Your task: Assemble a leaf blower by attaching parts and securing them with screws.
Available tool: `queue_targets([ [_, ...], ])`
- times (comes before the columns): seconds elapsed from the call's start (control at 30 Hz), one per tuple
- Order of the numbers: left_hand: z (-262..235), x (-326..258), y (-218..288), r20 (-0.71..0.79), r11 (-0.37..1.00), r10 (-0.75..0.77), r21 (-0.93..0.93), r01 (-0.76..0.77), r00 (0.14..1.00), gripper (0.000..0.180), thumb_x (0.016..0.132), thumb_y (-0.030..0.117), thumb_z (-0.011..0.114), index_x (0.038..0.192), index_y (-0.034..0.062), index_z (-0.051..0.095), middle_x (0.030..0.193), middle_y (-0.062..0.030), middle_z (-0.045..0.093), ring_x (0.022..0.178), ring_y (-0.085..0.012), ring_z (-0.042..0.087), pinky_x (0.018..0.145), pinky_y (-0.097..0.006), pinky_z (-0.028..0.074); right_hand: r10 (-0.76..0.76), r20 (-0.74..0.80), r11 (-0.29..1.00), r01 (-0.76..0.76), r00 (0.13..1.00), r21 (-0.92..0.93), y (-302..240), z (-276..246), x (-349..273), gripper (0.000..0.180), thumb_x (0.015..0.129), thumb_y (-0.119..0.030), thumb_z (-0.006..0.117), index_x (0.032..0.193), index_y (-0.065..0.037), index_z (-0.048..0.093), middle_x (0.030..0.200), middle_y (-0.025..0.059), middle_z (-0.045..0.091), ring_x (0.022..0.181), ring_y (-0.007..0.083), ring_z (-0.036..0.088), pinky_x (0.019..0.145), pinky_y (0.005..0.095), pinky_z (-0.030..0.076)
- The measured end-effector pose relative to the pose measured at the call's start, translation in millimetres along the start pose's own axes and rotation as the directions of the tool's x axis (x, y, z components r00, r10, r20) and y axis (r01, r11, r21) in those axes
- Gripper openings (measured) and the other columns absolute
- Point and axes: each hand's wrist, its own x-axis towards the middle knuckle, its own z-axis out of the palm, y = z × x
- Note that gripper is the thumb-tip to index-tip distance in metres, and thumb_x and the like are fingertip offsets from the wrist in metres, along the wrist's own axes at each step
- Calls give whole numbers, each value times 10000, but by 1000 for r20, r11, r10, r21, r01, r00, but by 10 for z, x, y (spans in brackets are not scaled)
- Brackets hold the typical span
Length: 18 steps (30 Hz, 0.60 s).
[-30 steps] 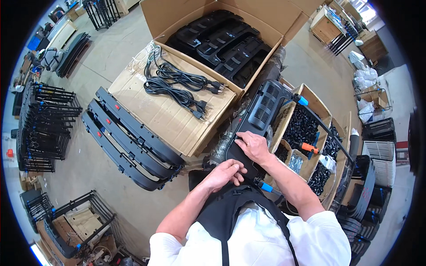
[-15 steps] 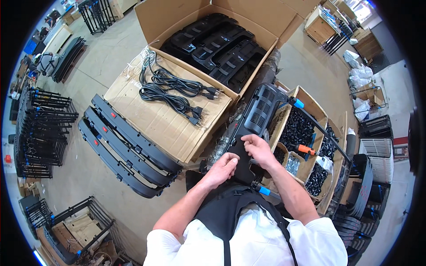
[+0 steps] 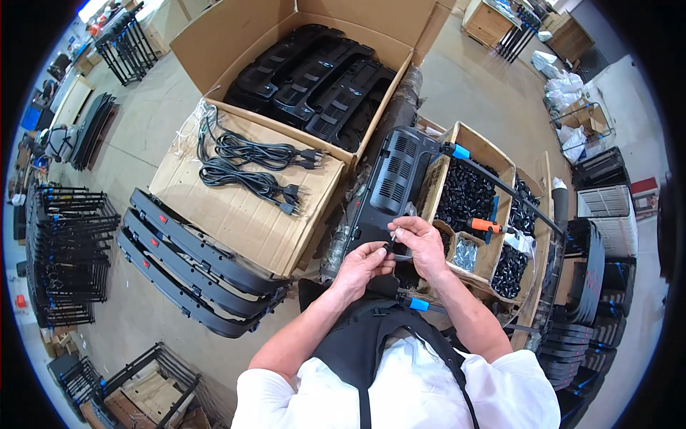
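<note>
The elongated black housing (image 3: 370,230) lies on a slant, its far section (image 3: 397,170) raised and slotted with vents. A small, slender pale part (image 3: 394,234), possibly a fastener, is pinched in the right hand (image 3: 421,247) over the housing's near portion.

Blk bar (image 3: 531,209) obstructs parts bin (image 3: 493,159); free rm above vented pnl (image 3: 397,171).

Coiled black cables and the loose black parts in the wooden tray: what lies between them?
In the head view, mainly the black vented housing lies between the coiled cables and the loose black parts.
</note>
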Motion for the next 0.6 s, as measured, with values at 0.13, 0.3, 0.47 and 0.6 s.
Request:
queue_targets([
  [0.13,36,72,-10,3,1000,0,7,0,1000,316,1097,191,585,1346,-3,582,1135,-100,718,977,-175,717,905,-330,607,-8,28,997,10,1000,-77,40,-62,-23,175,978,-16,689,1150,-10,724,1086,80,755,1007,129,679,932,290,543],
  [0.3,71,112,12,31,998,-55,42,54,998,305,1099,189,582,1335,-3,590,1129,-107,734,967,-172,725,893,-328,615,18,34,990,-13,999,-141,5,-120,-11,179,984,-13,677,1157,0,719,1092,89,759,996,129,684,933,293,549],
  [0.47,96,137,-15,54,998,-68,6,67,996,286,1097,186,583,1314,1,602,1131,-105,738,972,-171,729,895,-330,619,77,97,977,-56,992,-204,-59,-210,46,174,982,-50,698,1147,-2,720,1097,89,763,1002,137,691,919,306,557],
  [0.6,90,148,-13,42,997,-70,-14,71,997,268,1106,200,564,1283,7,621,1129,-106,738,985,-187,733,902,-334,621,67,139,836,20,988,-548,-152,-235,61,211,971,-73,713,1171,-6,723,1085,91,771,1004,167,714,912,338,563],
])
